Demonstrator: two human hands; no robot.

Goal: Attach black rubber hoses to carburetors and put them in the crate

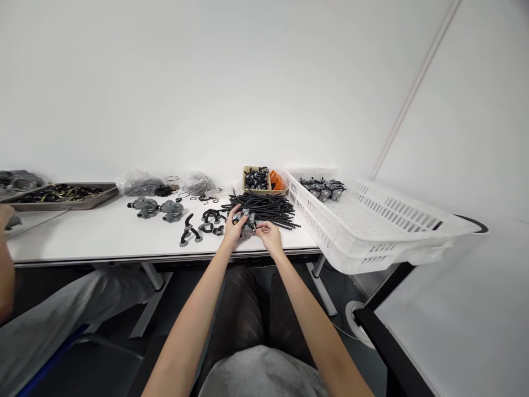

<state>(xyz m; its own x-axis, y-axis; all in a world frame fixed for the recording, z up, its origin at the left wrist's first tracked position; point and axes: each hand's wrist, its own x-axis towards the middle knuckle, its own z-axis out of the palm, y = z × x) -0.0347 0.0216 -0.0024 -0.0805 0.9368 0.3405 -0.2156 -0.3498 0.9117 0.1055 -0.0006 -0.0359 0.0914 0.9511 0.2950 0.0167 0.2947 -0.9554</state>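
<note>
Near the table's front edge, my left hand (233, 226) is wrapped round a grey plastic housing with black fittings (247, 219). My right hand (269, 236) pinches at the right side of this housing, with its fingertips on a small dark part too tiny to name. Just behind both hands lies a pile of thin black tubes (273, 208). Left of my left hand are black branched hose pieces with grey ends (190, 231) and several small black fittings (210, 219). Two more grey housings (170, 210) stand further left on the white table (124, 237).
At the right a large white plastic crate (351, 237) holds several grey assemblies (323, 189). A tan bin (245, 187) of black fittings and an orange basket (276, 180) stand by the wall. Plastic bags (142, 183) and a metal tray (95, 199) lie left, near a co-worker's arm (5, 259).
</note>
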